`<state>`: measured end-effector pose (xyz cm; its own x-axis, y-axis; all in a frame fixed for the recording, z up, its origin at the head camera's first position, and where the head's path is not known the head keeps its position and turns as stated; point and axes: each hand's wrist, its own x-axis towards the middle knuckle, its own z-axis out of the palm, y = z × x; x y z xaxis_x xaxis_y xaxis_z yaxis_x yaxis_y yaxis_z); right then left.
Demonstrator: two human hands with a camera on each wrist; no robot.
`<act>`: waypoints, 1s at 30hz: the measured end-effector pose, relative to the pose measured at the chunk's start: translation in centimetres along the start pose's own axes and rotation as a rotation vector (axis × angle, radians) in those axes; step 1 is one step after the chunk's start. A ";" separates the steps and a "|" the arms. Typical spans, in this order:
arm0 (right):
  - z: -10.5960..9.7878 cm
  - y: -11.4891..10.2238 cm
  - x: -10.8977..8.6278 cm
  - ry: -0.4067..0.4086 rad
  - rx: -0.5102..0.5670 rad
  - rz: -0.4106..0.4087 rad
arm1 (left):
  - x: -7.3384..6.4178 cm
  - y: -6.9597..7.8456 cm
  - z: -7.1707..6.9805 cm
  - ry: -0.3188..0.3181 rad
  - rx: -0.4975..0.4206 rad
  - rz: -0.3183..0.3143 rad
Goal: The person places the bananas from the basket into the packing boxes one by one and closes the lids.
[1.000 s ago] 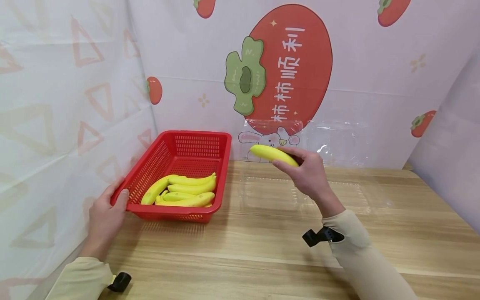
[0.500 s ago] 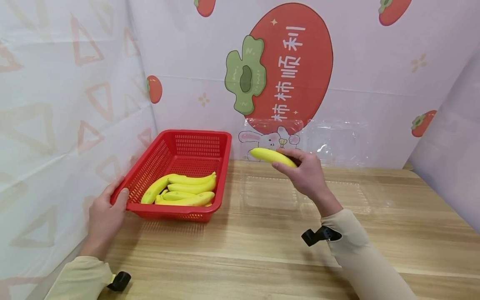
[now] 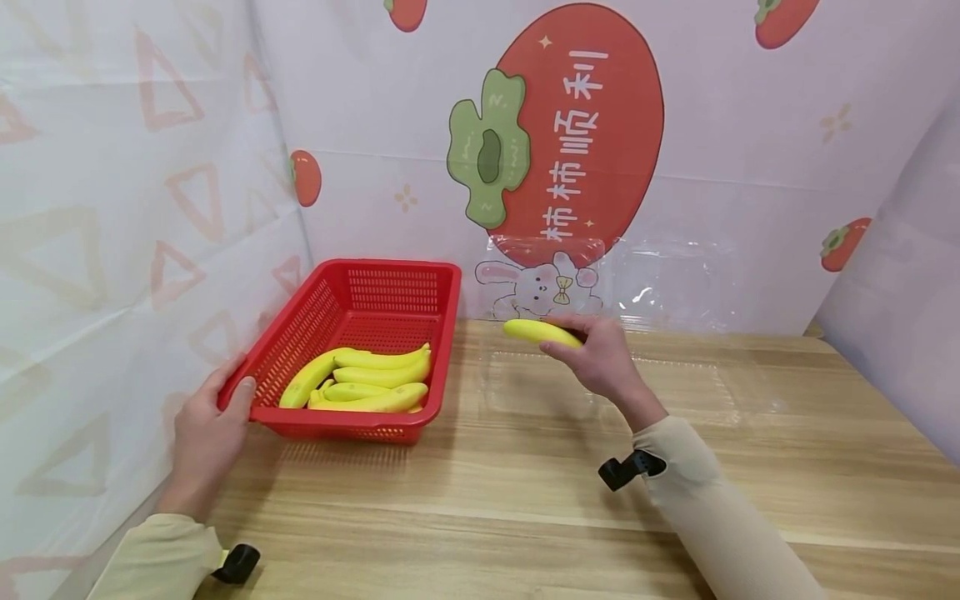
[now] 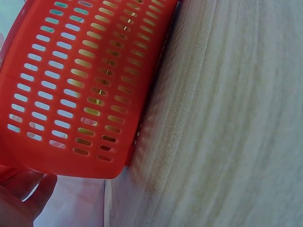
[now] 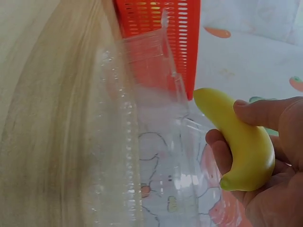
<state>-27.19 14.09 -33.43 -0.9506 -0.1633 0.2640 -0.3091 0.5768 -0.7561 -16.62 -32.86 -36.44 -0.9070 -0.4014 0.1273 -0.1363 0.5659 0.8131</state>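
Observation:
My right hand (image 3: 596, 360) grips a yellow banana (image 3: 536, 332) (image 5: 239, 146) just above the far left part of a clear plastic clamshell box (image 3: 600, 387) (image 5: 147, 142) that lies open on the wooden table. The box's lid (image 3: 637, 283) stands up against the back wall. My left hand (image 3: 206, 429) (image 4: 23, 198) holds the near left corner of a red slotted basket (image 3: 341, 421) (image 4: 75, 80). Several yellow bananas (image 3: 367, 379) lie in the basket's near half.
Printed fabric walls close in the left side and the back. The wooden tabletop (image 3: 487, 500) stretches toward me and to the right of the clear box. The basket sits against the left wall.
My right hand has lowered the banana toward the clear box and turned it more level. The left hand and the basket have stayed put.

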 end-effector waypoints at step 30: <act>1.7 2.0 0.2 -0.127 -0.263 0.007 | 0.0 -0.1 0.1 0.021 -0.007 0.029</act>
<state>-28.09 13.87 -35.91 -0.9537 -0.2482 0.1697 -0.3004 0.7631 -0.5722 -16.67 -32.87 -36.56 -0.9019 -0.3999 0.1629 -0.1070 0.5726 0.8128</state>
